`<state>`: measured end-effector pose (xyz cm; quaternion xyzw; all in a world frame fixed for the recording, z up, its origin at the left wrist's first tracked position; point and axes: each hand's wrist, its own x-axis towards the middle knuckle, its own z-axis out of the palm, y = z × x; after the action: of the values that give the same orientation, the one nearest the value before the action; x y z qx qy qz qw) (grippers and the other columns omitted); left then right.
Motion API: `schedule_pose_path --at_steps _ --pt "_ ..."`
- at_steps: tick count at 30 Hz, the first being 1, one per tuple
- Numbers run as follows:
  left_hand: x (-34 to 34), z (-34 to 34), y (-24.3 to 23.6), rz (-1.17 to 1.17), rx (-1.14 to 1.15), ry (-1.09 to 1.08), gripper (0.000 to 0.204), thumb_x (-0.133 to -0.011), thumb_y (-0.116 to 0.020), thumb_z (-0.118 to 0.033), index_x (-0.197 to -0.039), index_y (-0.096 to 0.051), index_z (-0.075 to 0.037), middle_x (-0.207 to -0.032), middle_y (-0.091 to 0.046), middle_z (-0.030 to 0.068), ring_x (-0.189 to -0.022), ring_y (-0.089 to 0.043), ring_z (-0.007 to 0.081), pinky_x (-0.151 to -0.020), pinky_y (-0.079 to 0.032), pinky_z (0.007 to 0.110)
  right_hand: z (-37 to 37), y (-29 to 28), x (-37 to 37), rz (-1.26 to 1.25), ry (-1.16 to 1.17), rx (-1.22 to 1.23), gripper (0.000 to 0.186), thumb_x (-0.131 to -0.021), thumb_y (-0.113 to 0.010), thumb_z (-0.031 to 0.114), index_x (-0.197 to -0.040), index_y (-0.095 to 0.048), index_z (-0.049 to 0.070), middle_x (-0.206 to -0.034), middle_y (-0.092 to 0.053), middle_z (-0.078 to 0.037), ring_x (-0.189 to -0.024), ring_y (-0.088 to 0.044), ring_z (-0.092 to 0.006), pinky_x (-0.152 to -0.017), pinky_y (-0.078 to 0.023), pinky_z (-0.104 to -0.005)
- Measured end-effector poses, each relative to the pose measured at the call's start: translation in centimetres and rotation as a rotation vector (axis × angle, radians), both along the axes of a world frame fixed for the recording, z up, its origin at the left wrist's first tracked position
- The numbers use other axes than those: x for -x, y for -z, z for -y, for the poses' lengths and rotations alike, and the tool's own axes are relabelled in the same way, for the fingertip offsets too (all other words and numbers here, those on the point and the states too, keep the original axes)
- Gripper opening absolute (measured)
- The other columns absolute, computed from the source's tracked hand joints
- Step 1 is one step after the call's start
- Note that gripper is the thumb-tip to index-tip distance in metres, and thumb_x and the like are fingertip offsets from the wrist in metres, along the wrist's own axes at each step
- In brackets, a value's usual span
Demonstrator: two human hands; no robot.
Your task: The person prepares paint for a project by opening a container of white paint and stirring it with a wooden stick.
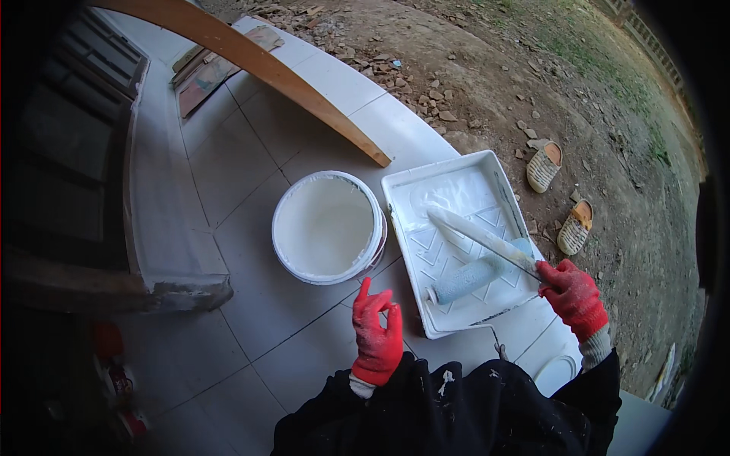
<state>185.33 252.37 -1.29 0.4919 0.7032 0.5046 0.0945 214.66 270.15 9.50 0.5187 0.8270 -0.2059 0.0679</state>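
Note:
My right hand [574, 298], in a red work glove, grips one end of a paint-coated stick [490, 242]. Its far end reaches over the wet white paint at the far end of a white paint tray [399, 199]. Beneath the stick, a pale blue paint roller [465, 280] lies across the ribbed slope of the tray, its wire frame leading out over the near rim. A bucket of white paint [323, 226] stands to the left of the tray. Just in front of the bucket, my left hand [378, 334], also gloved in red, holds nothing, its fingers apart and partly bent.
A wooden plank [266, 64] slants across from the far left, ending near the bucket. White tiles [228, 175] cover the floor. A white lid [557, 374] lies near my right sleeve. Two slippers [544, 167] rest on the stony dirt at right. A low ledge [182, 292] juts in at left.

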Motion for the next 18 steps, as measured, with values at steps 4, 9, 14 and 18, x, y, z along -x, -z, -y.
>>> schedule_pose_path --at_steps 4,9,14,18 --pt "5.1 0.7 -1.4 0.371 -0.211 -0.559 0.038 -0.096 -0.052 -0.013 -0.131 -0.043 0.000 -0.141 -0.037 0.0174 -0.104 -0.054 0.0248 -0.097 -0.043 0.039 1.1 -0.2 1.7 -0.005 -0.163 -0.045 0.041 -0.082 -0.069 0.018 -0.122 -0.062 0.017 -0.086 -0.056 -0.012 -0.078 -0.062 -0.0308 -0.068 -0.049 -0.0391" --pt "16.1 -1.8 -5.5 0.623 -0.095 -0.388 0.043 -0.094 -0.056 -0.021 -0.130 -0.049 0.001 -0.127 -0.052 0.0166 -0.106 -0.056 0.0215 -0.089 -0.047 0.035 2.0 -0.8 -2.5 -0.247 0.178 0.212 0.042 -0.087 -0.060 0.008 -0.129 -0.059 0.011 -0.082 -0.062 -0.008 -0.072 -0.061 -0.0202 -0.066 -0.049 -0.0335" --pt "18.7 -2.1 -6.3 0.422 0.311 -0.363 0.032 -0.089 -0.062 -0.018 -0.113 -0.063 0.003 -0.103 -0.064 0.0105 -0.093 -0.062 0.0198 -0.084 -0.049 0.034 2.1 -2.9 -1.0 -0.411 0.569 0.606 0.037 -0.094 -0.051 0.014 -0.129 -0.059 0.007 -0.071 -0.062 -0.001 -0.047 -0.052 -0.0072 -0.044 -0.042 -0.0237" --pt "15.9 -3.4 -7.9 0.340 0.202 -0.413 0.029 -0.088 -0.062 -0.016 -0.112 -0.065 0.000 -0.102 -0.065 0.0107 -0.096 -0.062 0.0208 -0.084 -0.049 0.035 2.2 -4.1 -1.6 -0.460 0.569 0.649 0.037 -0.094 -0.050 0.015 -0.129 -0.058 0.003 -0.071 -0.062 -0.002 -0.047 -0.053 -0.0079 -0.042 -0.042 -0.0241"
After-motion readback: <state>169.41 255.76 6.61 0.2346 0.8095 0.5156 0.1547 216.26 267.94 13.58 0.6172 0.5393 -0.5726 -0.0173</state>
